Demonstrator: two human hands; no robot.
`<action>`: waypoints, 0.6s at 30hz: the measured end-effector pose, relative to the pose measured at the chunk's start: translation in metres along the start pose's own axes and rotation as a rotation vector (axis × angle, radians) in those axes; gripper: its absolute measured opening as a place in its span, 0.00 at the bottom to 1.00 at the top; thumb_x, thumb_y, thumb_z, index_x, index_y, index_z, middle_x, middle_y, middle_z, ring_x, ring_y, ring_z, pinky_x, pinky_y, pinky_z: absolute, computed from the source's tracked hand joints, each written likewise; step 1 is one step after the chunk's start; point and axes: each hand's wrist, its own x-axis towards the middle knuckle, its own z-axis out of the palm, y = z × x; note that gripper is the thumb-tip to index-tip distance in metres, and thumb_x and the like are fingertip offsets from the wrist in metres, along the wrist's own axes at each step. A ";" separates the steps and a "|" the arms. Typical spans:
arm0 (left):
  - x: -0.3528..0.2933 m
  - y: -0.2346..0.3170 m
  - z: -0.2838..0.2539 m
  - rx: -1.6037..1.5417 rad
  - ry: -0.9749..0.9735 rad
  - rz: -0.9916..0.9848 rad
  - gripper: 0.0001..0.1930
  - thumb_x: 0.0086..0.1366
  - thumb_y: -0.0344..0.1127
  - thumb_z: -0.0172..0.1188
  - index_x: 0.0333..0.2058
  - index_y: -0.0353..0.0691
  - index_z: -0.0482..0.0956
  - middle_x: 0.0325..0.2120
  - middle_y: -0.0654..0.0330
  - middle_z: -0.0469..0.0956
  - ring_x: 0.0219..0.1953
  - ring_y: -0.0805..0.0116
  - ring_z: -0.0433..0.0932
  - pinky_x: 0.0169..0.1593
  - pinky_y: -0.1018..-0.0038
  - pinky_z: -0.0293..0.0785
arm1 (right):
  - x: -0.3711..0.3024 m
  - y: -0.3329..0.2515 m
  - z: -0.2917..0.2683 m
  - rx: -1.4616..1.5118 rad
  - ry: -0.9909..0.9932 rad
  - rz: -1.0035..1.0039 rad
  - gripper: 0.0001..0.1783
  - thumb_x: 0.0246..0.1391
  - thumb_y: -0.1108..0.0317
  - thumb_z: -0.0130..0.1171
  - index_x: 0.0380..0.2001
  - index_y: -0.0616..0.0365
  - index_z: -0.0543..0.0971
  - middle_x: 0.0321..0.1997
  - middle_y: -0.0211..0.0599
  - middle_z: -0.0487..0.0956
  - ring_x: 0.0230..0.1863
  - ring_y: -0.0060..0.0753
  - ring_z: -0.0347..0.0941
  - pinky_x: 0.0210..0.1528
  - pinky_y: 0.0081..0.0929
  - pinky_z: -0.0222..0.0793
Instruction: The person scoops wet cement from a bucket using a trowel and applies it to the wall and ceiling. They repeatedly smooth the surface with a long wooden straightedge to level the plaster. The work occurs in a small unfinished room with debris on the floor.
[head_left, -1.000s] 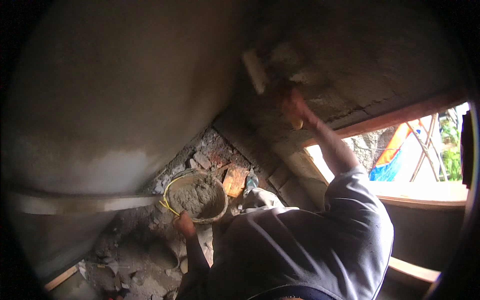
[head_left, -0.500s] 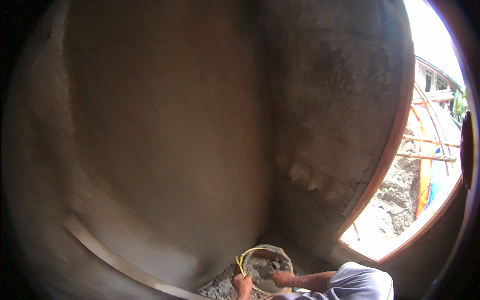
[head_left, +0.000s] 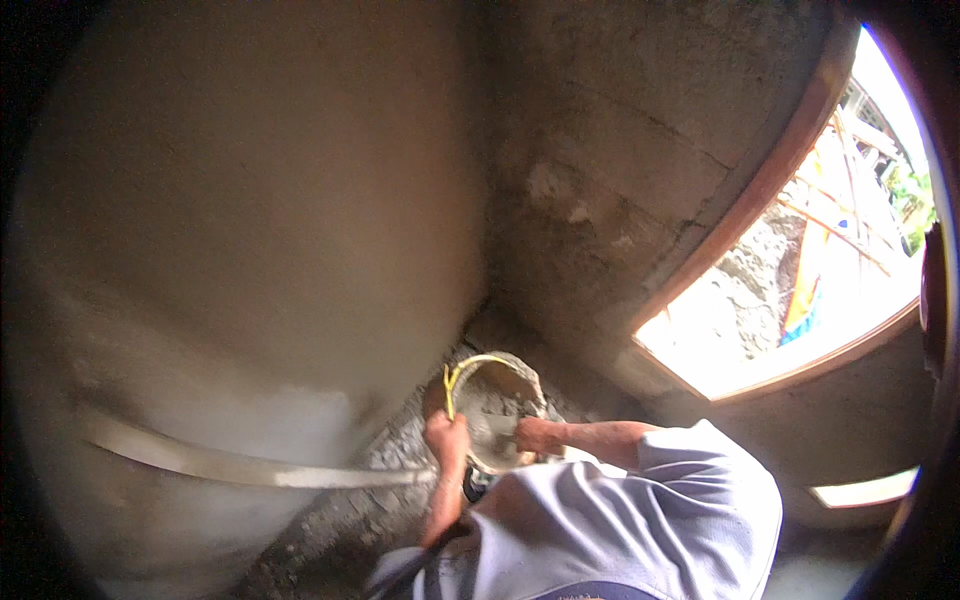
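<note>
The right grip [head_left: 538,435] has been brought from the wall [head_left: 570,200] down into the bucket [head_left: 512,378], lower centre, seemingly curled round a trowel [head_left: 490,428], so mortar [head_left: 494,456] is now within reach, while the bucket's yellow handle [head_left: 449,388] is clasped in the left grip [head_left: 447,440].

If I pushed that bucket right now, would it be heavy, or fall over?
The bucket would probably feel heavy, since thick grey mix lies inside. It might tip, because the rubble beside it looks lumpy. Its thin, curved yellow handle would likely bend.
</note>
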 end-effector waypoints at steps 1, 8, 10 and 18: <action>-0.002 -0.003 -0.010 0.045 0.026 -0.052 0.10 0.46 0.32 0.58 0.15 0.32 0.70 0.13 0.48 0.73 0.17 0.56 0.73 0.26 0.62 0.67 | 0.013 -0.021 -0.012 0.025 0.142 -0.144 0.10 0.39 0.61 0.56 0.23 0.54 0.80 0.23 0.38 0.74 0.30 0.44 0.73 0.29 0.38 0.67; -0.012 0.002 -0.019 -0.124 0.047 -0.225 0.08 0.48 0.29 0.58 0.20 0.29 0.73 0.14 0.53 0.73 0.19 0.63 0.72 0.28 0.65 0.67 | -0.017 -0.030 -0.052 0.454 0.318 0.117 0.14 0.43 0.60 0.55 0.28 0.60 0.74 0.33 0.51 0.69 0.35 0.53 0.70 0.36 0.45 0.68; -0.009 -0.014 -0.009 -0.071 0.053 -0.342 0.07 0.51 0.28 0.58 0.22 0.28 0.74 0.16 0.54 0.74 0.21 0.64 0.73 0.31 0.67 0.68 | -0.027 -0.004 -0.050 0.356 0.157 0.311 0.15 0.46 0.59 0.54 0.32 0.60 0.74 0.33 0.53 0.72 0.37 0.56 0.71 0.37 0.48 0.69; -0.008 -0.071 0.012 -0.202 0.282 -0.485 0.13 0.50 0.31 0.57 0.15 0.27 0.67 0.13 0.52 0.69 0.19 0.65 0.67 0.30 0.66 0.66 | -0.037 -0.008 -0.173 0.365 -0.168 0.647 0.16 0.46 0.64 0.50 0.38 0.60 0.75 0.39 0.53 0.77 0.43 0.53 0.74 0.42 0.43 0.72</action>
